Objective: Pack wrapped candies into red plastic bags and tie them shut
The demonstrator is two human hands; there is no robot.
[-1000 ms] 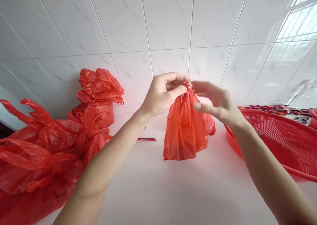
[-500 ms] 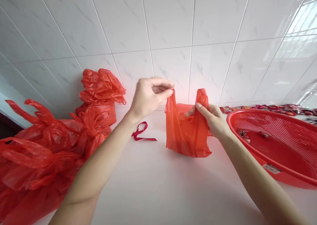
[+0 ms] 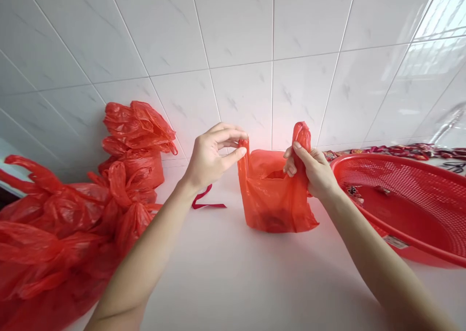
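Note:
A red plastic bag (image 3: 273, 200) stands upright on the white table between my hands, its mouth spread. My left hand (image 3: 216, 151) pinches the tip of its left handle between thumb and fingers. Around the right handle, my right hand (image 3: 313, 168) is closed, with the handle's loop sticking up above the thumb. Something dark shows faintly through the bag's lower front; I cannot make out what it is. Partly behind my left wrist, a dark red ribbon (image 3: 209, 206) lies on the table.
Several tied red plastic bags (image 3: 69, 234) crowd the left side, with more bags (image 3: 136, 132) stacked against the tiled wall. On the right sits a red mesh basket (image 3: 418, 166) with a few small items inside. Small red packets (image 3: 393, 151) line the wall behind it.
The bag's handles have been drawn further apart and its mouth is wider. My left hand has moved slightly left and down. The whole view has shifted a little.

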